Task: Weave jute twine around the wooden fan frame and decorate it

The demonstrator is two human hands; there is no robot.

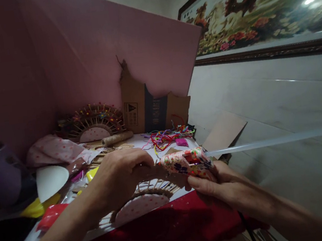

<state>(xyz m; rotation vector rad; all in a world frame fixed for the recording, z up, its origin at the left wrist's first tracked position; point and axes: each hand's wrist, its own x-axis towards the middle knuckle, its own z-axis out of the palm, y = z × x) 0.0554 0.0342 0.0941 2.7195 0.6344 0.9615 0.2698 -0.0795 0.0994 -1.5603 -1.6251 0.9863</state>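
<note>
I judge gluing is in hand: my right hand [217, 186] clasps the floral-wrapped glue gun [186, 161], nozzle beside the half-round stick fan with dotted fabric centre [142, 202] on the table, which my left hand [123, 173] pinches. Next calls for steady nozzle placement.

Fan-shaped stick-and-fabric craft piece [142, 204] lies at the near edge of the tabletop [151, 139]. Paper-wrapped glue gun [186, 161] sits just right of it. Tangled multicoloured cords [166, 137] lie behind; torn brown cardboard box [147, 108] stands behind those.
</note>
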